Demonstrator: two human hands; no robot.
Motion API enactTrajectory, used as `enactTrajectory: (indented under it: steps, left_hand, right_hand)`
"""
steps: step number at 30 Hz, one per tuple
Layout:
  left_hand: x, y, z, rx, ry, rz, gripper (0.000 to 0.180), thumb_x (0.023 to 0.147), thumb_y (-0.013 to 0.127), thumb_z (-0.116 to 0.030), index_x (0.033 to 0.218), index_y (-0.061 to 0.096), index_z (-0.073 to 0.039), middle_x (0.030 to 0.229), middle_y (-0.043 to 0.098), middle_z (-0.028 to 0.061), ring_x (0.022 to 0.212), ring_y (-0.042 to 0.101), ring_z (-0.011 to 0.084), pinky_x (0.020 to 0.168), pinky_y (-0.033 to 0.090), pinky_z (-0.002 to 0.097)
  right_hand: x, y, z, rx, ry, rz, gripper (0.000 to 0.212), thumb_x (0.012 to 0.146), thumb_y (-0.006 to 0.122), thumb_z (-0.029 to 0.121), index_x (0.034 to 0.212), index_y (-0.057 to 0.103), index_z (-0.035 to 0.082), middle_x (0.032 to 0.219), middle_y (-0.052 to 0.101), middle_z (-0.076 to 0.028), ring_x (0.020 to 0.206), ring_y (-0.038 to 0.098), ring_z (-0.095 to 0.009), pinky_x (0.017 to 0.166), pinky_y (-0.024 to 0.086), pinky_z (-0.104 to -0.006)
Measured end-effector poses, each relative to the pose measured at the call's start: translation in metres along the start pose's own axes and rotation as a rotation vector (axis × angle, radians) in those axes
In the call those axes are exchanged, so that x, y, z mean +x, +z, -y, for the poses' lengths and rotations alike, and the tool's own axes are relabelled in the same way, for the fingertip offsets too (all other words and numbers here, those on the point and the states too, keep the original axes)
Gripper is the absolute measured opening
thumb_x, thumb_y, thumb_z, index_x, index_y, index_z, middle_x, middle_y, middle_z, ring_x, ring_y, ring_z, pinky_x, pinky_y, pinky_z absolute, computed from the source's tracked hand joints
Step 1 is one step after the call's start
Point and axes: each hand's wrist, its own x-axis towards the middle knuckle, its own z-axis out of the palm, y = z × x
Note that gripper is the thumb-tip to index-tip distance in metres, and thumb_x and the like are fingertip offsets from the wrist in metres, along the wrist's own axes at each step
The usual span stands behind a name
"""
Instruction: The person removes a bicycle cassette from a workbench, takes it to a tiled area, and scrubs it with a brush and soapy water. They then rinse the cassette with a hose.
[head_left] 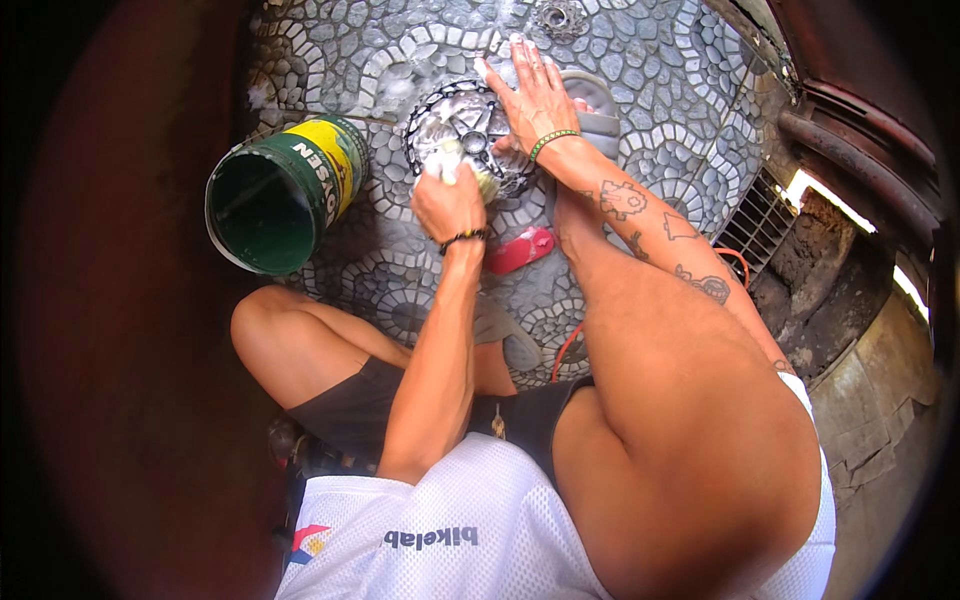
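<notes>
On the wet mosaic-stone floor (660,90), seen from the head camera, a metal bicycle cassette (462,125) with its toothed cogs is laid flat, just in front of the crouching person's knees. The right hand (535,95) is pressed on the cassette's right edge, its fingers spread open and flat, nothing being grasped. The left hand (448,200) is clenched around a soapy sponge or brush (462,165), which is held against the cassette's near side; which of the two it is cannot be told. A green bucket (275,195) with a yellow label is tipped on its side just left of the cassette. A red handled tool (518,250) is seen lying on the floor near the left wrist. A metal drain grate (757,225) is set into the floor on the right.
</notes>
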Motion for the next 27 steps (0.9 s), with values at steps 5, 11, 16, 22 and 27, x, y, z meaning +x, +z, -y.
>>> enactTrajectory:
  steps: [5,11,16,22,27]
  left_hand:
    - [0.003,0.002,0.001,-0.128,-0.151,0.06,0.042,0.083,0.071,-0.031,0.099,0.075,0.008,0.092,0.074,0.0291,0.085,0.071,0.0474,0.081,0.055,0.0517]
    - [0.016,-0.003,0.023,0.085,0.181,0.149,0.036,0.082,0.076,-0.027,0.104,0.075,0.002,0.098,0.073,0.0282,0.091,0.071,0.0463,0.08,0.057,0.0514]
    - [0.03,-0.031,0.005,0.516,0.601,0.325,0.029,0.082,0.074,-0.025,0.106,0.075,-0.008,0.102,0.068,0.0236,0.088,0.07,0.0424,0.076,0.057,0.0526]
    - [0.008,-0.015,0.031,0.43,1.052,0.18,0.024,0.079,0.073,-0.015,0.102,0.072,-0.009,0.1,0.064,0.0187,0.08,0.062,0.0342,0.068,0.051,0.0508]
    - [-0.009,-0.01,0.027,0.426,0.824,0.244,0.023,0.084,0.073,-0.019,0.103,0.073,-0.006,0.103,0.064,0.0199,0.086,0.065,0.0383,0.074,0.053,0.053]
  right_hand:
    - [-0.002,-0.002,0.0,-0.031,0.007,0.003,0.127,0.059,0.098,0.049,0.164,0.03,0.029,0.171,0.018,-0.025,0.16,0.018,-0.04,0.127,0.022,-0.0541]
    - [0.005,0.001,0.005,-0.017,-0.025,-0.042,0.122,0.06,0.098,0.047,0.163,0.033,0.029,0.171,0.02,-0.026,0.159,0.02,-0.041,0.127,0.024,-0.0541]
    - [0.001,0.005,-0.005,0.012,-0.015,-0.066,0.118,0.06,0.098,0.043,0.16,0.037,0.029,0.17,0.021,-0.026,0.159,0.02,-0.042,0.126,0.026,-0.0548]
    - [0.003,0.001,0.0,-0.028,-0.016,-0.039,0.121,0.06,0.098,0.046,0.161,0.034,0.03,0.171,0.02,-0.026,0.16,0.018,-0.041,0.126,0.024,-0.0545]
    - [0.0,0.0,-0.002,-0.002,-0.002,-0.023,0.119,0.06,0.098,0.045,0.161,0.036,0.031,0.171,0.019,-0.025,0.16,0.017,-0.04,0.127,0.023,-0.0542]
